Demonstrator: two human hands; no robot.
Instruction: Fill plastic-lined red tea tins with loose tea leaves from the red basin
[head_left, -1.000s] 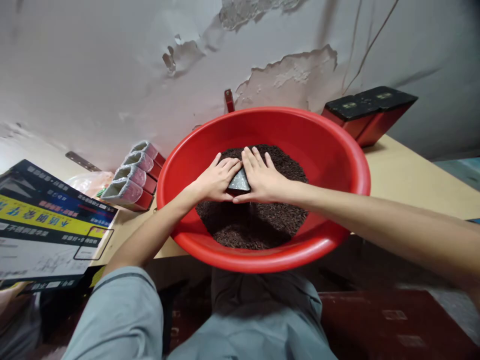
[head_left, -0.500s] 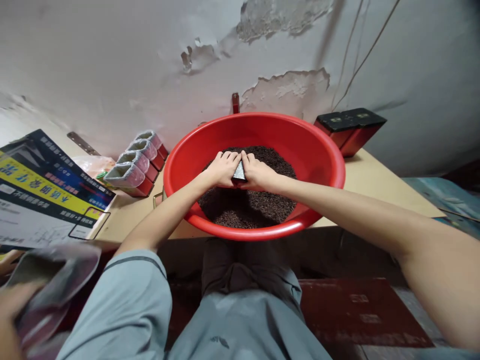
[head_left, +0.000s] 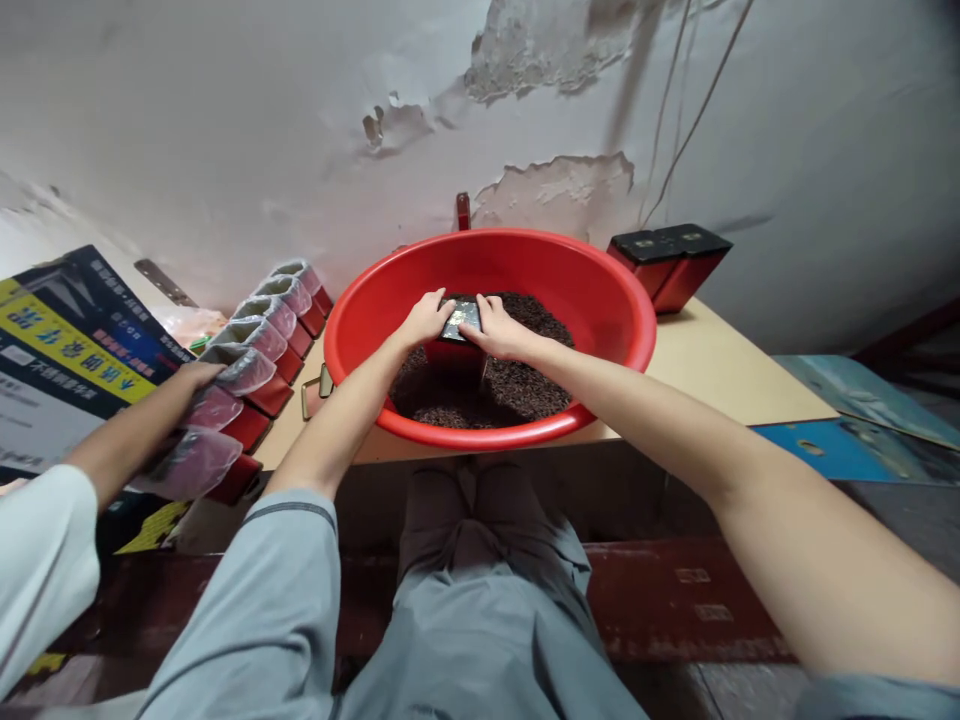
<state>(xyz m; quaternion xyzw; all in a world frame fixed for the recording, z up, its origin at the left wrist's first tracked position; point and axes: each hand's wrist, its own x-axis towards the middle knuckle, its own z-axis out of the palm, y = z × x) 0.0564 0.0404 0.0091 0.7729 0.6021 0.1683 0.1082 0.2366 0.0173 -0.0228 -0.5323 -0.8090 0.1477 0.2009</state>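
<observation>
Gripping one black-topped red box [head_left: 457, 325], the partly open left hand [head_left: 427, 319] and right hand [head_left: 501, 330] hold it inside one red basin [head_left: 604, 300] of dark grains [head_left: 529, 385]; two similar boxes [head_left: 671, 262] stand on the surface [head_left: 739, 375].

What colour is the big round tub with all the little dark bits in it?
The tub is bright red, seen best in the head view.

In the red basin [head_left: 607, 300], the left hand [head_left: 427, 318] and the right hand [head_left: 499, 328] hold a box [head_left: 459, 320] with dark end upward, above the brown grains [head_left: 529, 388]. At the left, a co-worker's hand [head_left: 201, 374] seems to touch one of the plastic-lined containers [head_left: 255, 335].
</observation>
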